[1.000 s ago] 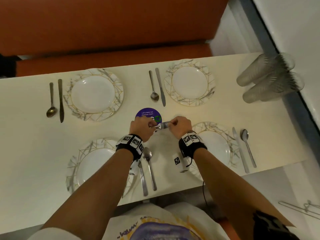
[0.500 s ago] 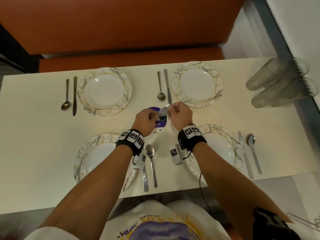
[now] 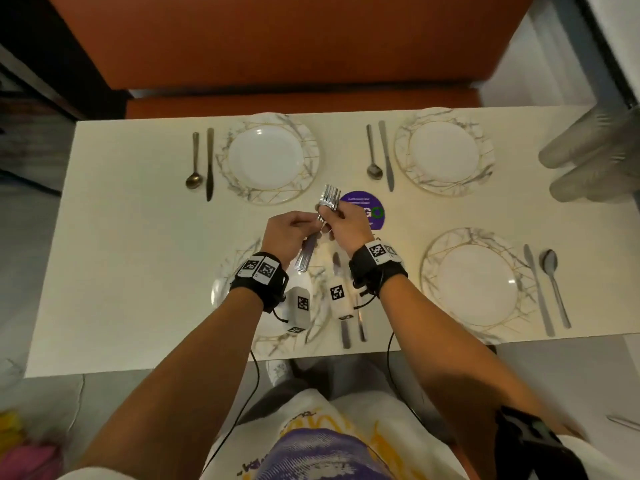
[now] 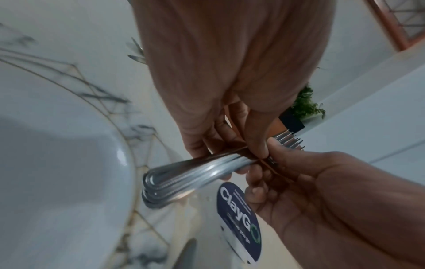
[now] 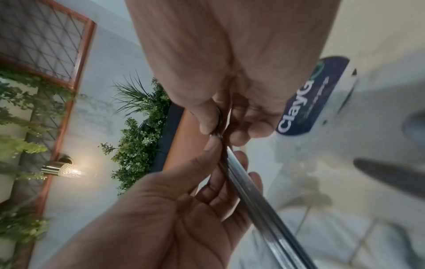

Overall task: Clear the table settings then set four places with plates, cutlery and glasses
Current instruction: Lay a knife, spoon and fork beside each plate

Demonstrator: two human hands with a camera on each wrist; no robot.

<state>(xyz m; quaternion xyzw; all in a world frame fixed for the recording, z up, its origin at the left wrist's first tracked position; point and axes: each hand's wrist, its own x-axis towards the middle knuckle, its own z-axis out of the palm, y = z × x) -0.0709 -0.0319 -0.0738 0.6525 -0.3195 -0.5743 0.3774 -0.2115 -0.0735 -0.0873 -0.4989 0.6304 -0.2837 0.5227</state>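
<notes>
Overhead, cream table (image 3: pixel 138 271) before orange bench (image 3: pixel 294 39); planted wall behind.

Open tabletop (image 3: pixel 131 258) along left side, passable. Centre lane between far plates (image 3: pixel 266 157) and near right plate (image 3: pixel 476 284) narrow, partly blocked by purple round sticker (image 3: pixel 367 209), flat. Far right corner obstructed by stacked glasses (image 3: pixel 588 157). Cutlery (image 3: pixel 379 154) lying between far plates.

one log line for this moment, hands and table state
left hand: holds forks | right hand: pinches same forks | four plates each with knife, spoon | glasses unplaced at table end
</notes>
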